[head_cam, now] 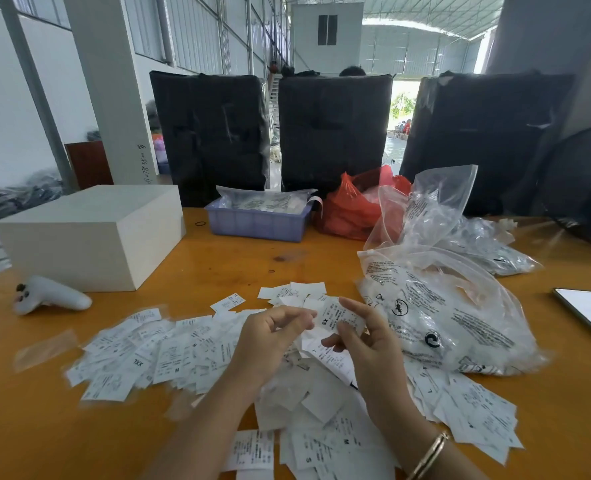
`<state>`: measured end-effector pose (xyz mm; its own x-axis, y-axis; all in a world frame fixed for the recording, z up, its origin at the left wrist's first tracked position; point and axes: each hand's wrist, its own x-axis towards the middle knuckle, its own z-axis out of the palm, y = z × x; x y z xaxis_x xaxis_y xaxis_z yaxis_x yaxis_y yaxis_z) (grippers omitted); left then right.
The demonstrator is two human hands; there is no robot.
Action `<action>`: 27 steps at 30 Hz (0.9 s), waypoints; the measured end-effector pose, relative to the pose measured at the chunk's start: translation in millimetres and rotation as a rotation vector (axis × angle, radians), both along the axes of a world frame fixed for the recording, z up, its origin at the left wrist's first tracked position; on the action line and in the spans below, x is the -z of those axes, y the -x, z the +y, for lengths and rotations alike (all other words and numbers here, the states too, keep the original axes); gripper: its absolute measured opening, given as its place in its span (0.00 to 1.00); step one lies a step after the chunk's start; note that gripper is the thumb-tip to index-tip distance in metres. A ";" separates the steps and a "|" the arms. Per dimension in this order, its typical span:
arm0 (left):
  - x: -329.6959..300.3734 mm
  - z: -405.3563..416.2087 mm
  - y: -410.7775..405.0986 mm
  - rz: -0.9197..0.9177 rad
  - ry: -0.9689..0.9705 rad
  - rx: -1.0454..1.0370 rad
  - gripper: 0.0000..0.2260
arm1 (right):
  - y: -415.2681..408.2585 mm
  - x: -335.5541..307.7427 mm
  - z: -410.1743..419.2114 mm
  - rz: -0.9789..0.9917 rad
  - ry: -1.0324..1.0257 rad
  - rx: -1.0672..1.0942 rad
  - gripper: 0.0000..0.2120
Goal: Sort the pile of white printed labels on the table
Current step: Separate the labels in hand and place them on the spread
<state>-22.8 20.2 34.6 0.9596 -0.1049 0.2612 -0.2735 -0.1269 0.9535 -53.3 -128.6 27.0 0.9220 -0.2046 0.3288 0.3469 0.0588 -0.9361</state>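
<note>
The label (339, 318) pinched in the right hand (366, 344) reads "XS", seen upside down. In the pile of labels (183, 351) on the table, one label (138, 362) shows "XXL" upside down, another (177, 370) shows "M". Near the bottom edge one label (346, 441) shows "M" and another (308, 459) shows "S". The clear plastic bag (443, 313) carries blocks of black warning print too small to read, a crossed-out circle sign and a round recycling mark.
</note>
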 end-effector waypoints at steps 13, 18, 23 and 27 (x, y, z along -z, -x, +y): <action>0.5 0.8 0.2 0.057 0.034 0.018 0.15 | -1.7 4.2 -1.5 -0.056 0.175 -0.042 0.16; 0.8 0.8 0.2 0.071 0.045 0.072 0.15 | -2.7 4.2 -3.8 -0.054 0.053 0.037 0.16; 1.9 0.4 -0.4 0.087 0.047 0.045 0.15 | -3.0 5.0 -2.1 -0.071 0.093 0.008 0.16; 1.1 0.6 -0.6 0.096 0.024 0.019 0.14 | -3.6 7.2 -0.8 -0.073 0.191 -0.032 0.18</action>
<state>-22.2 20.8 33.5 0.9783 -0.1177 0.1706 -0.1826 -0.0996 0.9781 -49.7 -129.3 19.8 0.8995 -0.1033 0.4246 0.4146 -0.1052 -0.9039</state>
